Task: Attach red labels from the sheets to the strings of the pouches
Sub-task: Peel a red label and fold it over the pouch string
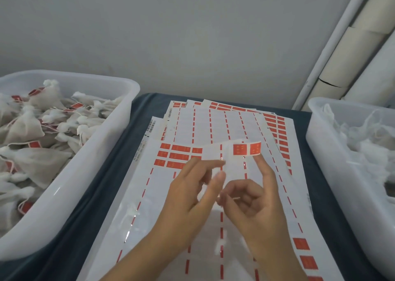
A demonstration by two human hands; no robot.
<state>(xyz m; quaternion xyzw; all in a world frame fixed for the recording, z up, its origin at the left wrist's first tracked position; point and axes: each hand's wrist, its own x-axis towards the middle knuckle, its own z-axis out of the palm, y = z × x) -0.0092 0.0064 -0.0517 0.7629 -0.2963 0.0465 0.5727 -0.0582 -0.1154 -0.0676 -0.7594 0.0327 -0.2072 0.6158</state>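
1. Hands over the middle of the dark blue cloth (119, 174), above the label sheets (213, 127) spread from the far edge to the near edge.
2. Left hand (190, 193): thumb and forefinger closed together on something thin and pale; a string or a strip of backing, cannot tell which.
3. Right hand (254, 203): forefinger straight, pointing to the far edge, with a red label (246, 149) stuck on its tip; the other fingers curled, thumb tip near the left thumb, seemingly pinching the same pale thing.
4. Red label lifted off the sheets, two red squares side by side, white strip going from it toward the left hand.
5. Nearest sheet mostly peeled: red labels remaining only at its far left corner and along its right edge near the person.
6. Left bin (89, 174) at the left edge of the cloth, translucent white, holding pouches (32, 127) with red labels already on their strings.
7. Right bin (333, 169) at the right edge, holding white pouches whose details are too blurred to read.
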